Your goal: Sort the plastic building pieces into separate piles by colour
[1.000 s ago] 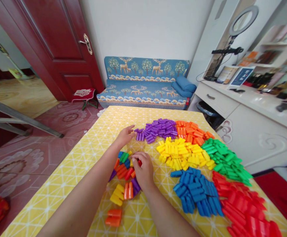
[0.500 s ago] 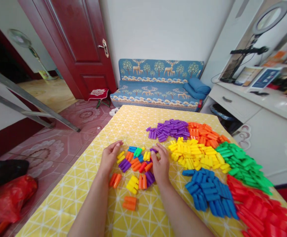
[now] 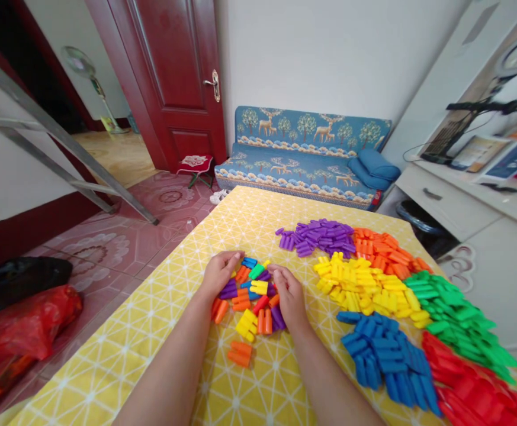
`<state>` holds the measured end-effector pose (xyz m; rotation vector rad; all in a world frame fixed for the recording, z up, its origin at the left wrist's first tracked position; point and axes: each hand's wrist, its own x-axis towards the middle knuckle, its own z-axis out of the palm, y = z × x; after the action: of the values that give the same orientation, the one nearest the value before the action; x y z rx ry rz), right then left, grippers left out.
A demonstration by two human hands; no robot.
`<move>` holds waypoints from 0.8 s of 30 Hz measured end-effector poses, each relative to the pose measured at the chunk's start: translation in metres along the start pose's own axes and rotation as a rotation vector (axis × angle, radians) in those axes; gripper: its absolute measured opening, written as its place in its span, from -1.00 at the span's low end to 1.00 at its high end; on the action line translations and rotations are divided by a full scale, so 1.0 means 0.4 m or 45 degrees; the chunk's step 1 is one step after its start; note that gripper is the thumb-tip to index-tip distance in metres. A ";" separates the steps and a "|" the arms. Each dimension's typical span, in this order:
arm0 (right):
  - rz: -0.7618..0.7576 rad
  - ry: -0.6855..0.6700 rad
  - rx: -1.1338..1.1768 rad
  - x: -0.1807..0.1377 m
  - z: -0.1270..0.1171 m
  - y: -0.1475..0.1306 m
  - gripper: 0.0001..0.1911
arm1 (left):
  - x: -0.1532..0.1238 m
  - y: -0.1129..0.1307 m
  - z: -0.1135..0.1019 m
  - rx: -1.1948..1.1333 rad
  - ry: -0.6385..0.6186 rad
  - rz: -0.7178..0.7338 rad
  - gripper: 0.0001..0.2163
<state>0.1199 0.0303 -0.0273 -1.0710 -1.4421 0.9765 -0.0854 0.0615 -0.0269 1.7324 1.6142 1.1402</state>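
A small mixed pile of plastic building blocks lies between my hands, each block made of rounded prongs joined side by side. In it are a yellow block [image 3: 247,325], a green block [image 3: 256,271] and an orange block [image 3: 265,321], among several others. My left hand [image 3: 221,273] cups the pile's left side, fingers stretched forward and touching or almost touching the blocks. On the right side my right hand [image 3: 290,294] curves inward, fingers slightly bent and gripping nothing I can see. A single orange block [image 3: 240,353] lies apart, nearer to me.
Sorted heaps in purple [image 3: 323,236], orange [image 3: 385,251], yellow [image 3: 369,284], green [image 3: 458,319], blue [image 3: 387,355] and red [image 3: 475,378] cover the table's right side. Beyond the patterned yellow tablecloth [image 3: 267,207] stands a blue sofa [image 3: 302,165]. Plastic bags [image 3: 31,325] lie on the floor at left.
My hands have come closer together, and the mixed blocks between them now lie more tightly bunched. The left-side blocks have shifted inward. The whole view has turned slightly left.
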 end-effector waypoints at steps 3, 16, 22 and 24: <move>-0.089 0.001 -0.046 0.004 0.002 -0.001 -0.69 | 0.001 -0.002 0.002 0.013 0.001 -0.015 -0.56; -0.258 -0.175 -0.441 0.001 0.001 -0.021 -0.68 | 0.013 -0.024 0.011 0.009 0.013 -0.007 -0.55; -0.263 -0.240 -0.440 -0.003 -0.008 -0.027 -0.64 | 0.015 -0.030 0.013 -0.051 0.018 -0.015 -0.55; -0.227 -0.245 -0.329 -0.004 -0.012 -0.021 -0.69 | 0.016 -0.032 0.013 -0.052 0.015 -0.009 -0.55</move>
<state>0.1237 0.0265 -0.0191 -1.0312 -1.8267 0.7968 -0.0883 0.0706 -0.0386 1.6957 1.5920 1.1741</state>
